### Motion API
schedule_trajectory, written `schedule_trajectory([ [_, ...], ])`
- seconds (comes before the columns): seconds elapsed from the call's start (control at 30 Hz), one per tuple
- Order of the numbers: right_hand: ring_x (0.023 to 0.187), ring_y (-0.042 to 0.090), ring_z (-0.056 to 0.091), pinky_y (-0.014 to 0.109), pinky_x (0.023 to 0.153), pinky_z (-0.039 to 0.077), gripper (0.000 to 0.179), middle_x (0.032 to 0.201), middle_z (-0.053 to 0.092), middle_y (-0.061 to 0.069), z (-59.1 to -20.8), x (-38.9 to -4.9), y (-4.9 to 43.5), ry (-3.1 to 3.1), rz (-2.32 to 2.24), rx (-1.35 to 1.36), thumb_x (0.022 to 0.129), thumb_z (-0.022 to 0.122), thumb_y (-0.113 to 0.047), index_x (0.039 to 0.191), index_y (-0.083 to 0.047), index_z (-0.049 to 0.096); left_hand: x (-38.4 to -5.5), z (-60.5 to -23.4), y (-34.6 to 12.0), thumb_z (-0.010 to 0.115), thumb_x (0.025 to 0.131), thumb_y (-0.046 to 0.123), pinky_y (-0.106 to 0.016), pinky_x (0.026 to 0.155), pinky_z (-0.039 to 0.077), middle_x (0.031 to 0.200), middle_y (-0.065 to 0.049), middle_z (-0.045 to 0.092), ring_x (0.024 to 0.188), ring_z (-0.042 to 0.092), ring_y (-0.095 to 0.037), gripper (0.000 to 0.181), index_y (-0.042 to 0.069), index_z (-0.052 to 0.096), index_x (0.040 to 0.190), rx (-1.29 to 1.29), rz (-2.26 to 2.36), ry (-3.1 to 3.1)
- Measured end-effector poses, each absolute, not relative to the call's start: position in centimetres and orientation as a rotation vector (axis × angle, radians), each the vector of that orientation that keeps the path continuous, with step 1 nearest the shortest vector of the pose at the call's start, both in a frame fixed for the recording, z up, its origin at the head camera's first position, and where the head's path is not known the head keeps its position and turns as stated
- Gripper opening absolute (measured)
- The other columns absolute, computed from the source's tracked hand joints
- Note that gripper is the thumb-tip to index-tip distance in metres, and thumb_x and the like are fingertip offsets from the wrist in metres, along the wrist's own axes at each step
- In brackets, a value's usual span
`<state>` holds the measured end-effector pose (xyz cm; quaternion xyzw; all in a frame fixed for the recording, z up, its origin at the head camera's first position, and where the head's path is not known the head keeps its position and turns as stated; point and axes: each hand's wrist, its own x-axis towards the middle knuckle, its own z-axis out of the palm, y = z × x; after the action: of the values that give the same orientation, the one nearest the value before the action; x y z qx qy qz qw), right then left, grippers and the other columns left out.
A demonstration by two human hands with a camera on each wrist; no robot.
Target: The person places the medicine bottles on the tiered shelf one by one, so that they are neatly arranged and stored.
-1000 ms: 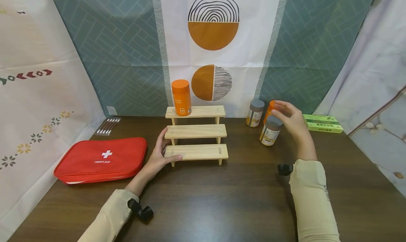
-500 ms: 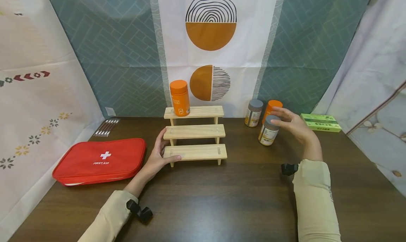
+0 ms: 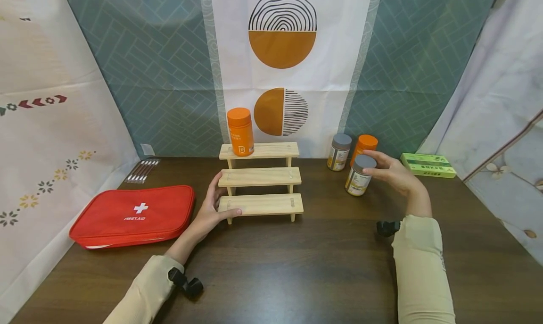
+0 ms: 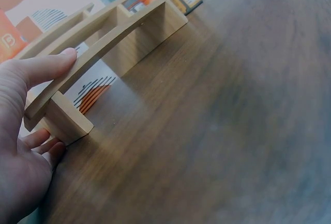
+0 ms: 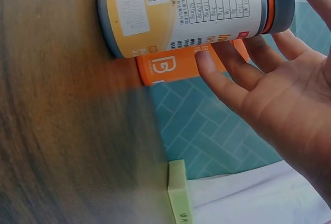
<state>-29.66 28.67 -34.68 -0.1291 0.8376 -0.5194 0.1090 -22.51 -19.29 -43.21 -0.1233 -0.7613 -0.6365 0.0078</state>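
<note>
At its left end, the three-tier wooden display stand (image 3: 260, 177) is gripped by my left hand (image 3: 210, 210). The thumb lies on the lowest step and the other fingers wrap round the side. An orange bottle (image 3: 241, 133) stands on the top step. My right hand (image 3: 394, 172) is at the grey lid of the front supplement bottle (image 3: 357, 178), thumb on the near side and fingers behind. That bottle stands upright on the table. In the right wrist view the fingers (image 5: 227, 81) are spread loosely, partly hidden behind the bottle (image 5: 191, 12).
Behind the front bottle stand another grey-lidded bottle (image 3: 339, 152) and an orange bottle (image 3: 366, 144). A green box (image 3: 428, 165) lies to their right. On the left are a red first aid pouch (image 3: 131, 215) and a pack of cotton swabs (image 3: 143, 170). Fabric hangs behind the table.
My right hand has come down and nearer from the orange bottle's lid to the front grey-lidded bottle. My left hand keeps its grip on the stand.
</note>
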Motion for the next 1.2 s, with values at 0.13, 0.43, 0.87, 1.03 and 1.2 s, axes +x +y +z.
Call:
schedule_trajectory([
  [0.13,0.118,0.005,0.041,0.016,0.091,0.040,0.070,0.158,0.021,0.022,-34.9,-29.7,28.7,2.434,-1.544,-0.372,0.097,0.059,-0.020,0.155,-0.008,0.021,-22.5,-43.2,-19.3,0.075,0.081,0.001,-0.019,0.088,0.047,0.141,-0.023,0.041,0.113,0.050,-0.021,0.109,0.033,0.003,0.156,-0.389,-1.987,-2.380],
  [0.43,0.104,-0.007,0.051,0.013,0.087,0.044,0.074,0.121,0.052,-0.010,-35.7,-30.1,28.7,2.419,-1.572,-0.369,0.095,0.062,-0.015,0.154,-0.003,0.020,-22.5,-43.2,-19.4,0.075,0.081,0.000,-0.018,0.089,0.046,0.141,-0.026,0.040,0.113,0.050,-0.020,0.110,0.031,0.002,0.156,-0.395,-1.989,-2.378],
  [0.87,0.103,-0.009,0.051,0.015,0.089,0.043,0.073,0.116,0.049,-0.017,-36.1,-30.3,28.5,2.414,-1.554,-0.342,0.094,0.063,-0.016,0.153,0.000,0.021,-22.6,-43.2,-19.3,0.074,0.081,0.001,-0.017,0.090,0.045,0.142,-0.025,0.040,0.116,0.049,-0.024,0.109,0.032,0.001,0.156,-0.394,-1.981,-2.385],
  [1.03,0.110,-0.003,0.048,0.028,0.099,0.041,0.073,0.132,0.048,0.000,-36.2,-30.3,28.5,2.426,-1.531,-0.336,0.095,0.061,-0.019,0.153,-0.002,0.021,-22.5,-43.2,-19.3,0.074,0.081,0.000,-0.017,0.090,0.045,0.142,-0.025,0.040,0.115,0.049,-0.022,0.109,0.032,0.002,0.156,-0.396,-1.978,-2.385],
  [1.2,0.125,0.014,0.044,0.019,0.094,0.043,0.075,0.152,0.033,0.023,-36.1,-30.2,28.4,2.414,-1.533,-0.344,0.096,0.060,-0.018,0.155,-0.004,0.016,-22.5,-43.3,-19.3,0.074,0.081,0.000,-0.015,0.091,0.043,0.144,-0.024,0.040,0.120,0.047,-0.026,0.110,0.032,0.000,0.156,-0.382,-1.981,-2.395],
])
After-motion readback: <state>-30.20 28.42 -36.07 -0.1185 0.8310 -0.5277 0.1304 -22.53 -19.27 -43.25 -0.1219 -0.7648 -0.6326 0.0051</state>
